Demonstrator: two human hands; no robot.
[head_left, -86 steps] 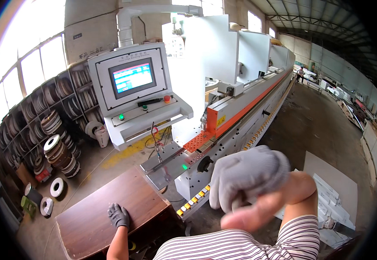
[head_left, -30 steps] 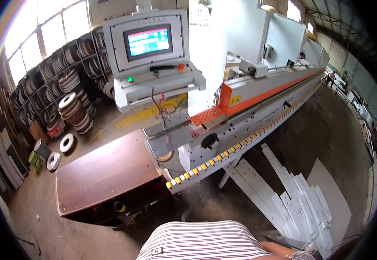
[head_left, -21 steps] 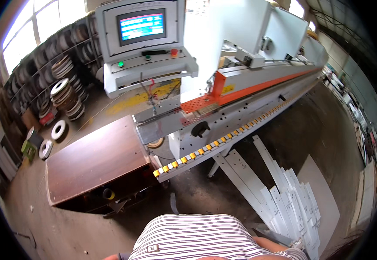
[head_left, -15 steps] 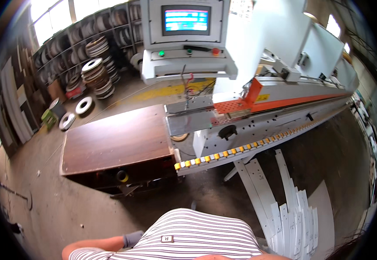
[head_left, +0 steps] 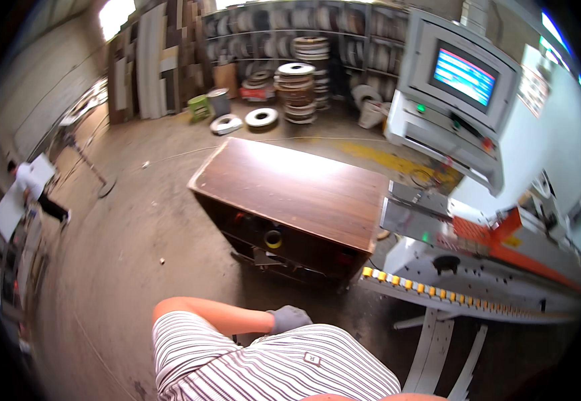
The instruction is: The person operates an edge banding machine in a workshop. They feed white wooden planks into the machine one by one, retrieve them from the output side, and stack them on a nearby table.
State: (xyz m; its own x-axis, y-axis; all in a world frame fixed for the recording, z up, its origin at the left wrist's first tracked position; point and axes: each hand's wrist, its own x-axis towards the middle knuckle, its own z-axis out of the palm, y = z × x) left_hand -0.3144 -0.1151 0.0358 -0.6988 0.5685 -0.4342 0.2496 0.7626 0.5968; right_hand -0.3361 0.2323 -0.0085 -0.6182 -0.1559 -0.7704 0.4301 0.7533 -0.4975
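My left hand, in a grey glove, is in front of my striped shirt with the elbow bent out to the left. Its fingers look curled in. Whether anything is inside them is hidden. My right hand is out of the picture. Ahead of the left hand, and apart from it, stands a brown wood-grain cabinet with an open front. On its shelf sits a roll of yellow tape among dark items too dim to name.
To the right stands a long machine with an orange guard, a roller rail and a control panel. White strips lean below the rail. Edging rolls are stacked behind. At far left, a person handles a white board.
The view has swung left, so the cabinet and machine appear farther right. My left forearm and gloved hand show more fully, across my front. The person at the far left has come into view.
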